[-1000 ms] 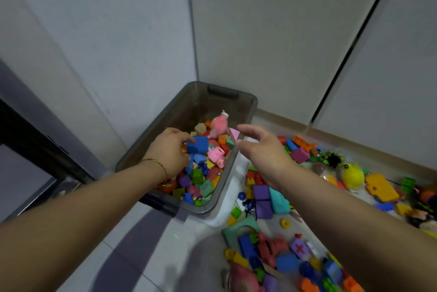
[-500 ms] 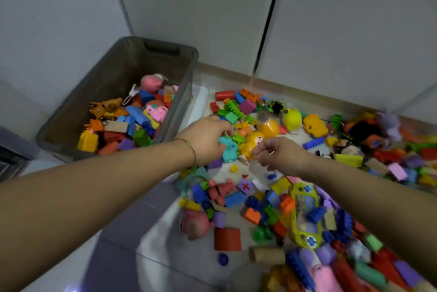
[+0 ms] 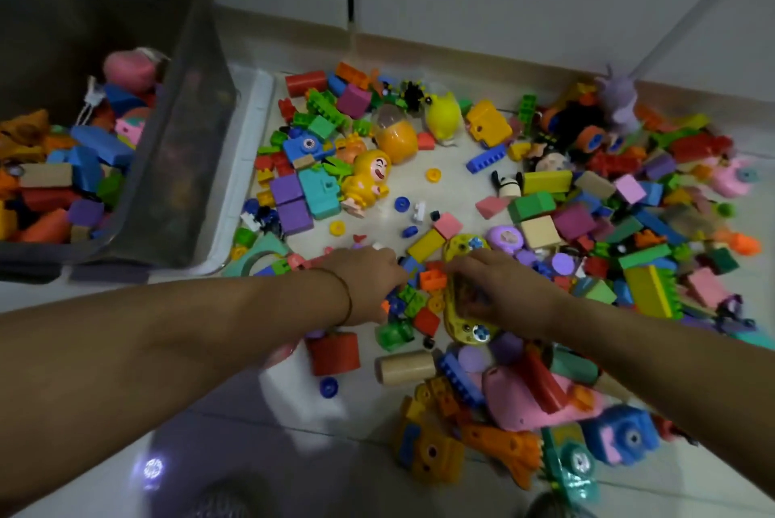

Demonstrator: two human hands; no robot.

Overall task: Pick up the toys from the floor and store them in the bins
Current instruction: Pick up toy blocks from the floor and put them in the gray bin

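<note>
Head cam, looking down at the floor (image 3: 453, 165). It's covered in toys (image 3: 530, 205), mostly plastic blocks in every colour, spread from the middle out to the right edge and down to the bottom right.

The grey bin (image 3: 184, 165) sits top left, well apart from both hands. It's already partly filled with blocks plus a pink round thing (image 3: 130, 68) near the back. A white lid (image 3: 247, 156) lies just beside the bin's right wall.

Left hand (image 3: 369, 282) is down in the pile near the middle, knuckles up, fingers curled into some small blocks. I can't tell if it's actually got hold of anything, the fingertips are hidden. There's a thin bracelet (image 3: 346, 295) on that wrist.

Right hand (image 3: 507, 291) is just beside it, fingers bent over the middle of a yellow game toy (image 3: 472, 328). The toy's ends poke out above and below the hand, and it looks like a grip rather than a flat palm.

Around the hands:
- an orange block (image 3: 434, 278) sits between them
- a red cylinder (image 3: 333, 354) and a wood cylinder (image 3: 404, 366) lie just below
- a yellow figure (image 3: 369, 177) lies further up, next to an orange egg (image 3: 396, 135)
- a big pink toy (image 3: 520, 400) sits under the right forearm
</note>
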